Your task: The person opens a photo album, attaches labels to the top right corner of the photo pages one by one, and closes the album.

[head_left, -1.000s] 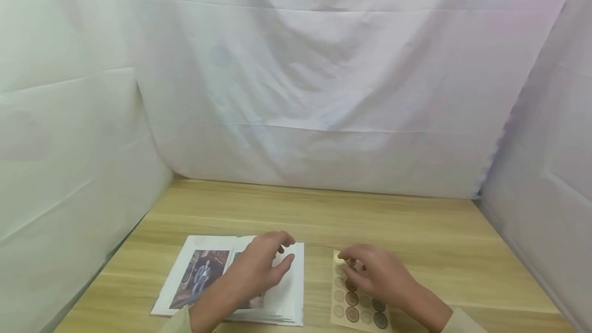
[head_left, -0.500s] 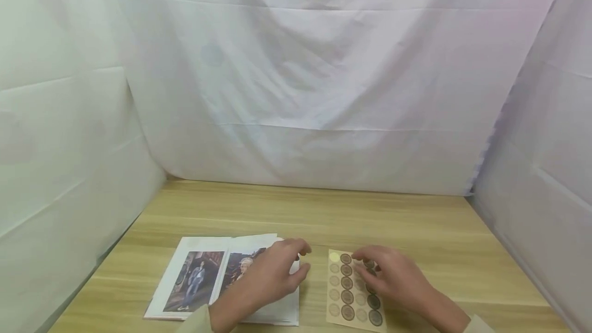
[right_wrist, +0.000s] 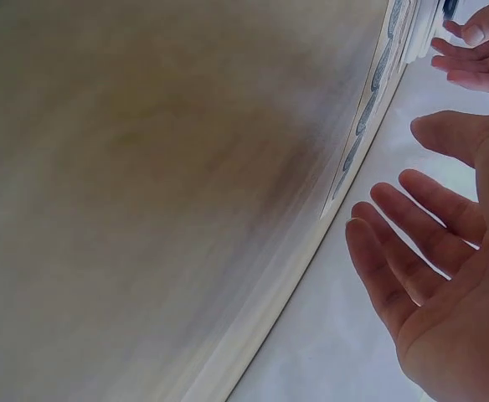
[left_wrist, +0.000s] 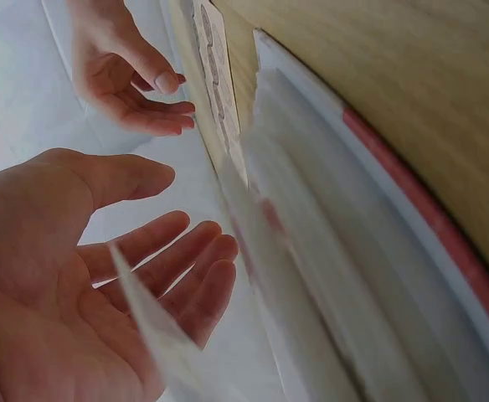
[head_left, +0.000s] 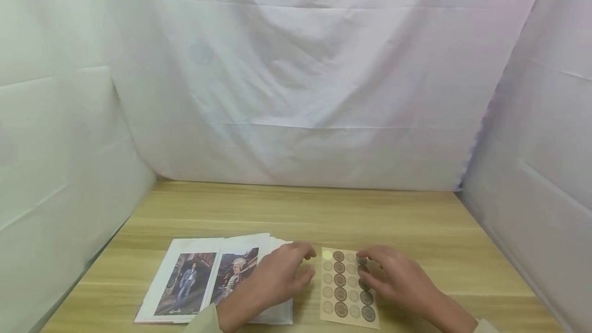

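Note:
An open photo album (head_left: 152, 292) lies on the table, with a photo of a standing figure (head_left: 186, 282) on its left page and another photo (head_left: 236, 271) on the right. My left hand (head_left: 282, 274) hovers over the album's right side, its fingers loosely bent and holding nothing. In the left wrist view a raised page (left_wrist: 156, 327) stands in front of the palm. A tan sheet of round stickers (head_left: 347, 317), in pale and dark columns, lies right of the album; its upper left circle is bright yellow. My right hand (head_left: 402, 276) is relaxed at the sheet's right edge, holding nothing.
The wooden table (head_left: 296, 209) reaches back to a hanging white cloth (head_left: 296, 117). White cloth walls also stand at the left (head_left: 55, 168) and right (head_left: 532, 168). A strip of bare wood separates album and sticker sheet.
The left hand has shifted right over the album, uncovering more of the second photo. From the sheet's upper left, the right hand has drawn back to its right edge. The head view has turned slightly.

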{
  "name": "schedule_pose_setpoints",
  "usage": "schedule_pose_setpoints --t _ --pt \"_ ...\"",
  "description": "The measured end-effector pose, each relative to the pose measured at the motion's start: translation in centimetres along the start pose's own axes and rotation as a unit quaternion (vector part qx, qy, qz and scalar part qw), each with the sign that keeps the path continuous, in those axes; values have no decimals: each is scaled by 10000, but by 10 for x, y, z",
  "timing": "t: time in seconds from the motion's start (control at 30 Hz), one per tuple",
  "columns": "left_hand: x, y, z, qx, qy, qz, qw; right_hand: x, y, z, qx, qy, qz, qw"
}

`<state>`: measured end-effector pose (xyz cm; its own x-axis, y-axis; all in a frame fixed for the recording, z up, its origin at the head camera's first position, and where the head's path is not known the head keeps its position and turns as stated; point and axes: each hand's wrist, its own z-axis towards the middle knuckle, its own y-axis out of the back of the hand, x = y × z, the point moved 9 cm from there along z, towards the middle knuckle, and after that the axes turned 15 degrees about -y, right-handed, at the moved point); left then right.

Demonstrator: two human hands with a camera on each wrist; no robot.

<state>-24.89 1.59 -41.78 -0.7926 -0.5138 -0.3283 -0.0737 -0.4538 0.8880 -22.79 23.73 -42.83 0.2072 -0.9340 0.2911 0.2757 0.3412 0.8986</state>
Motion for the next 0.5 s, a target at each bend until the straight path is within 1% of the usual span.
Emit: schedule_pose_setpoints --t 0.1,0.27,0.4,0.5 --pt "-1 -3 1 -9 -44 92 9999 -3 0 -2 85 -96 -80 9999" --pt "-2 -9 4 7 -100 107 9999 -5 0 -4 18 -54 -222 9997" --pt "-4 -13 7 107 -134 100 9998 -7 -1 -5 18 -43 -278 9996" --pt "-6 -17 9 197 -184 152 9995 -8 -2 -6 92 -47 -293 9995"
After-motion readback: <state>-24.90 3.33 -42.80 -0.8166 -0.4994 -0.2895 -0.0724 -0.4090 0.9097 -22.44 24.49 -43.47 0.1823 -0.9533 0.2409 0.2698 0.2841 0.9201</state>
